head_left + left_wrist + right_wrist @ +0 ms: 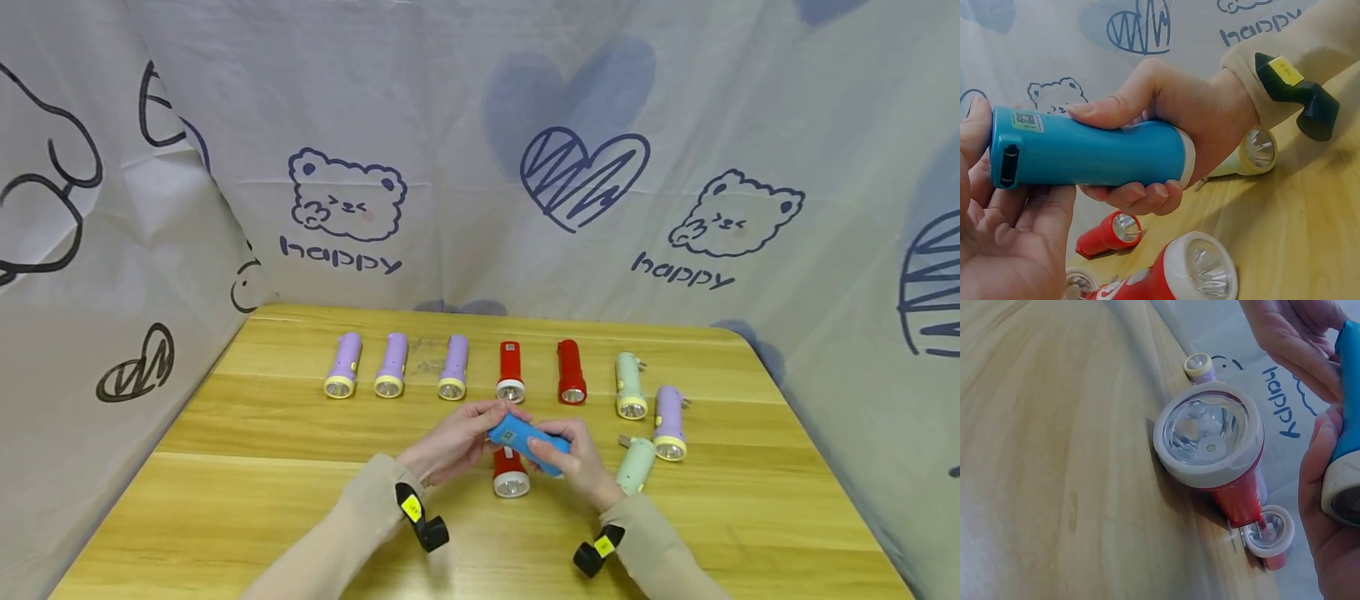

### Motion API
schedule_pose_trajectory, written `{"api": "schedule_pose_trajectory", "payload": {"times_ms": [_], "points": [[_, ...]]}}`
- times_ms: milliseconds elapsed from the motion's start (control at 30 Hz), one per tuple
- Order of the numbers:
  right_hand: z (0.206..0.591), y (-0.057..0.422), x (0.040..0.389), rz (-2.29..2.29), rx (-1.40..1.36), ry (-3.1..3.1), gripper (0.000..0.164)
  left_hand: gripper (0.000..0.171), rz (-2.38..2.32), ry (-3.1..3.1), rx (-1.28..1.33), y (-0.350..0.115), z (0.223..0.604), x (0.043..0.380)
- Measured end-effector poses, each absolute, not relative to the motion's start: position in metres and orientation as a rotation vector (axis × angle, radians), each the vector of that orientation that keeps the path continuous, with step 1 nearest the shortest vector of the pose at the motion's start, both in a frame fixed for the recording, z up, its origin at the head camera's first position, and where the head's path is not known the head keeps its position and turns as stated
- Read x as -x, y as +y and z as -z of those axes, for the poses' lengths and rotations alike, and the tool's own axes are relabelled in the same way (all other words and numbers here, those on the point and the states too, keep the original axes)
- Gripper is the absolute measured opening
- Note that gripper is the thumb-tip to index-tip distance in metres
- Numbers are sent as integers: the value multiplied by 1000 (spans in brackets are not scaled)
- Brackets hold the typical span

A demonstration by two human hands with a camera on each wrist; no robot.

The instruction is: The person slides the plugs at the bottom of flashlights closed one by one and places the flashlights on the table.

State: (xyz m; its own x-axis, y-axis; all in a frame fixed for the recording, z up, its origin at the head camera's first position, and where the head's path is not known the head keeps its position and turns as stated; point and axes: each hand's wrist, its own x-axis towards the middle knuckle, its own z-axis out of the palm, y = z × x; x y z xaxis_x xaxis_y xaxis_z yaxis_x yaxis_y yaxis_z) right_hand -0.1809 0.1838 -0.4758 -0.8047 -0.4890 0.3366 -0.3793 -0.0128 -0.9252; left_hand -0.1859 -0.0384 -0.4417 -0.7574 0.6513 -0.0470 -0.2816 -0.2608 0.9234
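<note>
Both hands hold a blue flashlight (534,443) above the table, tilted in the head view. My right hand (579,463) grips its body near the white-rimmed lamp end, thumb on top and fingers curled beneath. At the tail end, my left hand (459,440) has its thumb against the end cap and its fingers underneath. In the left wrist view a small label and a dark slot show on the tail of the blue flashlight (1094,153). Directly below lies a red flashlight (512,482) with a white rim, partly hidden by the blue one.
Along the back of the wooden table (247,500) stretch several purple flashlights (393,358), a white-rimmed red flashlight (510,362), an all-red flashlight (569,367) and a pale green flashlight (628,379). To the right are another purple flashlight (669,412) and a green flashlight (637,463) with its plug showing.
</note>
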Motion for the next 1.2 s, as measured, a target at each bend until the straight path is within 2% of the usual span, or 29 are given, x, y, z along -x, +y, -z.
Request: {"api": "schedule_pose_trajectory", "payload": {"times_ms": [200, 400, 733, 1200], "points": [[470, 184, 180, 1915, 816, 2256, 22, 38, -2040, 1418, -515, -40, 433, 192], [463, 184, 182, 1910, 813, 2283, 24, 52, -1970, 1424, -550, -44, 415, 197], [462, 188, 185, 1939, 898, 2130, 27, 42, -1935, 1350, -598, -54, 413, 192], [467, 186, 178, 1920, 954, 2074, 27, 47, -1953, 1276, -537, -55, 431, 183]]}}
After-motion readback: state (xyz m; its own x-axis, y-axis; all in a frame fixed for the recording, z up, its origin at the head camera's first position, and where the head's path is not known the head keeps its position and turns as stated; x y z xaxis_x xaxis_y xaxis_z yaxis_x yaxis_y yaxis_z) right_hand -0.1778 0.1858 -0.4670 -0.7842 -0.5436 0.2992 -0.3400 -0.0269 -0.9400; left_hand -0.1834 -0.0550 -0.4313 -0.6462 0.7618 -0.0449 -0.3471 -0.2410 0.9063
